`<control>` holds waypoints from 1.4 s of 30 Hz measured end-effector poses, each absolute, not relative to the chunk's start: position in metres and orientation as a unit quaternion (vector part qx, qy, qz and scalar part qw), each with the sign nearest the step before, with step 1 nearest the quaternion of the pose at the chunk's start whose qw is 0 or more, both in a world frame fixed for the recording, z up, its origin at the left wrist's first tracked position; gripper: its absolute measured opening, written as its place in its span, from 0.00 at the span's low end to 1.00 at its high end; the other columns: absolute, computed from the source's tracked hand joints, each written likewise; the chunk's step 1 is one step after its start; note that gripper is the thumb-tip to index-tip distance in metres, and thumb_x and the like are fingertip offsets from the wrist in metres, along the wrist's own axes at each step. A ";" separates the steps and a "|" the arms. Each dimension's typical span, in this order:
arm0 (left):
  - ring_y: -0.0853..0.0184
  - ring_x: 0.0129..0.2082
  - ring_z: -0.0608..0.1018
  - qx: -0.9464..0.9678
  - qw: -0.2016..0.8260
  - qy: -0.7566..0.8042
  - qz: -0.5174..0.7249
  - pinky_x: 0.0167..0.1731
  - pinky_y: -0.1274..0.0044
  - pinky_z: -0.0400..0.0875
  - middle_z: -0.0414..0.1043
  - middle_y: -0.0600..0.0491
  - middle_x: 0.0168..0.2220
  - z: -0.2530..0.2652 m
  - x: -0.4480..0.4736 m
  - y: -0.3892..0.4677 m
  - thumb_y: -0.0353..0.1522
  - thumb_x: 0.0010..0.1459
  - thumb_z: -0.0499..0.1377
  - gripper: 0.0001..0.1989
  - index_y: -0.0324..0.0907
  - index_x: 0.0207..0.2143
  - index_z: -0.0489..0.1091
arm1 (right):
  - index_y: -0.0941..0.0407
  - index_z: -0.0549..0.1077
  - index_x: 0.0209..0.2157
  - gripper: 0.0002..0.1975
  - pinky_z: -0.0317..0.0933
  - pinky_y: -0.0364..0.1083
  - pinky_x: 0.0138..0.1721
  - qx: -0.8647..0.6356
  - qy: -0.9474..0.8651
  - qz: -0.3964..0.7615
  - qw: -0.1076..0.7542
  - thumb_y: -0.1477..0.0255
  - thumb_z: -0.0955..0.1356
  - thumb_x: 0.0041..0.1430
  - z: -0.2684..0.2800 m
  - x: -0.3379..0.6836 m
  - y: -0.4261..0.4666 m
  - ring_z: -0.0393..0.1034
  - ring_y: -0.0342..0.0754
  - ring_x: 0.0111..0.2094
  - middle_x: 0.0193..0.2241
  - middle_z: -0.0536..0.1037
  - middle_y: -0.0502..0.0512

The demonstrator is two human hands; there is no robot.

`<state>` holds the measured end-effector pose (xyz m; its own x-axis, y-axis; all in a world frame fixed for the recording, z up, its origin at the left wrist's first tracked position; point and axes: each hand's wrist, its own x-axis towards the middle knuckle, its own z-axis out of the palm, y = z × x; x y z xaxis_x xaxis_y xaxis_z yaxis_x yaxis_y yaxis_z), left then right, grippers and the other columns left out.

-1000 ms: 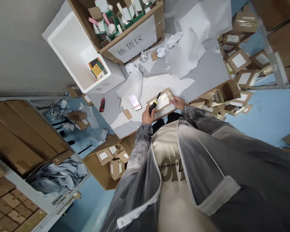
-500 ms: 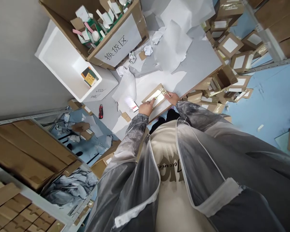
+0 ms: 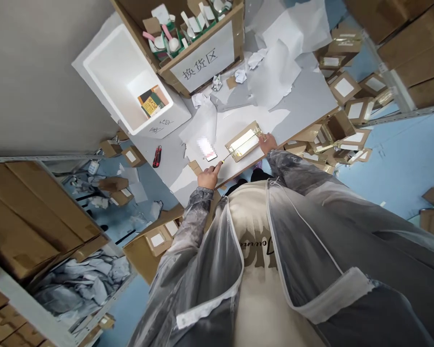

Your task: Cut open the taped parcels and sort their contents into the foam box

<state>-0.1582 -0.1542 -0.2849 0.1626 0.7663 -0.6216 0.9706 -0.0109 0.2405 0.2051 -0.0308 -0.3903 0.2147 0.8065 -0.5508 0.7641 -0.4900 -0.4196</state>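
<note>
"How are your hands set?"

"Your left hand is clenched around a knife, its blade pointing right, at the left end of the box. Your right hand grasps the box's right end."

"And where is your box?"

"It lies on white paper by the table's near edge, label up. Your phone lies just left of it, and 1 red cutter farther left."
</note>
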 end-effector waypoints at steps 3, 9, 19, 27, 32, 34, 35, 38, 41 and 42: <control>0.44 0.56 0.89 0.613 0.335 0.713 -0.057 0.54 0.63 0.83 0.87 0.35 0.63 -0.288 -0.137 -0.176 0.38 0.88 0.51 0.32 0.49 0.87 0.70 | 0.64 0.66 0.87 0.48 0.44 0.78 0.90 -0.735 -0.625 0.261 0.027 0.41 0.62 0.88 -0.379 0.198 -0.023 0.43 0.80 0.92 0.91 0.51 0.76; 0.43 0.58 0.91 0.494 0.406 0.766 0.074 0.59 0.62 0.86 0.89 0.40 0.66 -0.307 -0.098 -0.180 0.42 0.88 0.55 0.29 0.45 0.83 0.73 | 0.55 0.68 0.87 0.40 0.27 0.76 0.92 -0.447 -0.853 0.247 -0.111 0.47 0.63 0.89 -0.353 0.178 0.011 0.35 0.71 0.94 0.91 0.59 0.60; 0.42 0.60 0.92 0.435 0.448 0.774 0.105 0.61 0.60 0.86 0.88 0.38 0.66 -0.316 -0.078 -0.181 0.37 0.86 0.58 0.28 0.44 0.82 0.73 | 0.54 0.84 0.74 0.31 0.54 0.75 0.81 -0.443 -0.856 0.208 -0.169 0.51 0.71 0.84 -0.339 0.166 0.035 0.63 0.78 0.78 0.77 0.77 0.70; 0.42 0.54 0.93 0.446 0.454 0.764 0.102 0.55 0.63 0.87 0.91 0.37 0.59 -0.312 -0.064 -0.206 0.39 0.85 0.57 0.30 0.40 0.82 0.72 | 0.56 0.86 0.71 0.28 0.53 0.80 0.78 -0.474 -0.838 0.231 -0.144 0.54 0.69 0.85 -0.339 0.149 0.039 0.62 0.81 0.74 0.71 0.80 0.74; 0.43 0.56 0.93 0.468 0.464 0.749 0.075 0.58 0.62 0.88 0.91 0.39 0.63 -0.305 -0.075 -0.226 0.39 0.85 0.59 0.29 0.43 0.81 0.74 | 0.59 0.85 0.70 0.31 0.46 0.81 0.82 -0.471 -0.833 0.234 -0.172 0.52 0.64 0.90 -0.335 0.140 0.038 0.62 0.79 0.76 0.73 0.79 0.76; 0.43 0.58 0.93 0.478 0.465 0.742 0.072 0.60 0.62 0.87 0.90 0.40 0.63 -0.302 -0.083 -0.236 0.40 0.85 0.60 0.29 0.44 0.82 0.74 | 0.60 0.86 0.69 0.33 0.46 0.80 0.83 -0.465 -0.834 0.233 -0.182 0.48 0.64 0.90 -0.336 0.138 0.040 0.65 0.77 0.76 0.71 0.80 0.77; 0.43 0.59 0.93 0.475 0.461 0.746 0.071 0.61 0.62 0.87 0.91 0.40 0.63 -0.301 -0.087 -0.239 0.40 0.85 0.60 0.29 0.45 0.81 0.75 | 0.61 0.86 0.68 0.35 0.48 0.79 0.83 -0.465 -0.833 0.239 -0.182 0.46 0.65 0.89 -0.337 0.139 0.041 0.66 0.78 0.75 0.70 0.82 0.77; 0.46 0.59 0.93 0.441 0.443 0.777 0.071 0.62 0.62 0.87 0.92 0.42 0.60 -0.296 -0.097 -0.243 0.41 0.86 0.60 0.28 0.46 0.81 0.75 | 0.66 0.86 0.63 0.40 0.57 0.79 0.78 -0.493 -0.809 0.271 -0.168 0.41 0.67 0.85 -0.341 0.151 0.049 0.74 0.81 0.70 0.63 0.85 0.82; 0.46 0.57 0.93 0.423 0.424 0.797 0.074 0.59 0.63 0.87 0.92 0.44 0.59 -0.292 -0.100 -0.234 0.42 0.86 0.59 0.29 0.49 0.82 0.74 | 0.68 0.88 0.54 0.41 0.66 0.77 0.74 -0.569 -0.758 0.285 -0.147 0.39 0.68 0.83 -0.342 0.173 0.060 0.80 0.84 0.66 0.54 0.88 0.87; 0.46 0.56 0.93 0.423 0.420 0.800 0.074 0.58 0.63 0.88 0.92 0.43 0.59 -0.291 -0.099 -0.229 0.43 0.86 0.59 0.29 0.49 0.82 0.74 | 0.67 0.88 0.51 0.41 0.69 0.76 0.72 -0.606 -0.728 0.288 -0.139 0.38 0.69 0.82 -0.341 0.180 0.063 0.82 0.84 0.65 0.51 0.88 0.87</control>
